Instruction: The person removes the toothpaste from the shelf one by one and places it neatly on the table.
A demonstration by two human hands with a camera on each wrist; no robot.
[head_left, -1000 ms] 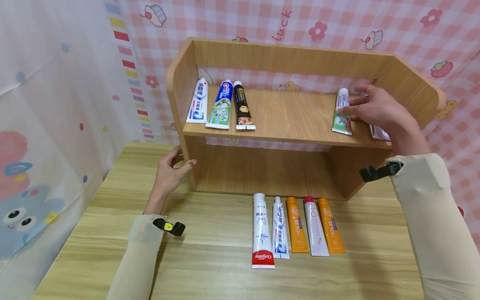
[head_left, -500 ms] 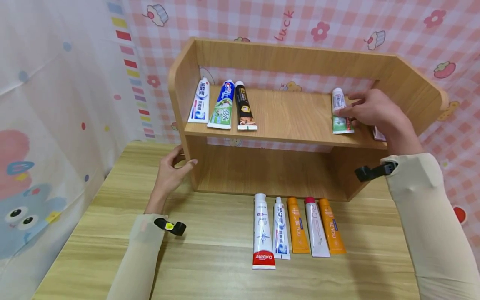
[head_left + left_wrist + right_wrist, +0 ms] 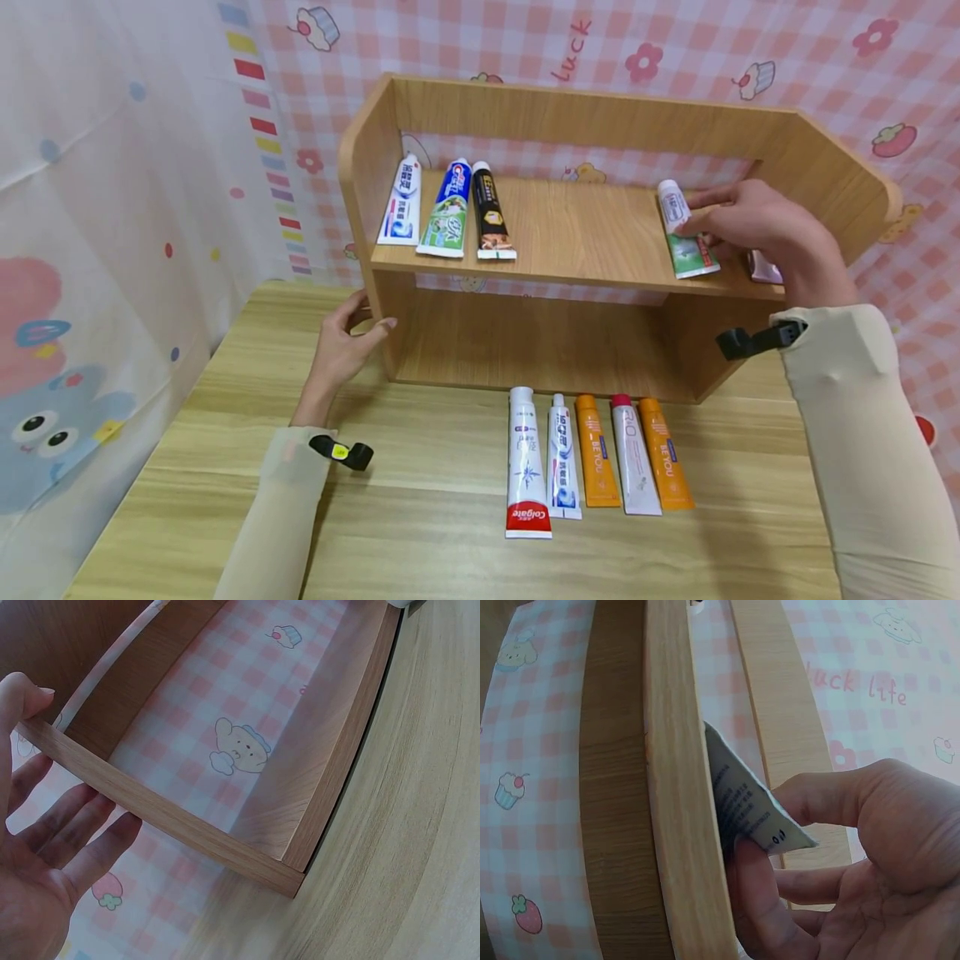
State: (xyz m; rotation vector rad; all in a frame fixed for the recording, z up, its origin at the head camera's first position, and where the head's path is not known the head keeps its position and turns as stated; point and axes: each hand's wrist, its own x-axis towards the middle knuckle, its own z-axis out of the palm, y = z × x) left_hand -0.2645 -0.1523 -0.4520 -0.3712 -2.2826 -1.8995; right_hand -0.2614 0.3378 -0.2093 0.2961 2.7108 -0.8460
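Observation:
My right hand (image 3: 776, 225) pinches a white and green toothpaste tube (image 3: 686, 242) between thumb and fingers, at the right part of the wooden shelf's (image 3: 585, 225) upper board. In the right wrist view the tube's crimped end (image 3: 761, 806) juts past the board edge, its small-print side showing. Just right of it, partly behind my hand, lies another tube (image 3: 763, 268) with a pale pinkish end. My left hand (image 3: 343, 346) holds the shelf's left side panel; in the left wrist view its thumb lies on one side of the panel (image 3: 172, 806), the fingers on the other.
On the upper board's left lie a white tube (image 3: 401, 204), a blue-green Crest tube (image 3: 447, 212) and a black tube (image 3: 491, 212). Before the shelf, several tubes form a row on the table (image 3: 420, 500), from a Colgate tube (image 3: 527, 467) to an orange one (image 3: 665, 458).
The white and green tube has turned, its cap shifting left and its crimped end right and slightly toward the front. My right hand stays on it; my left hand keeps its place.

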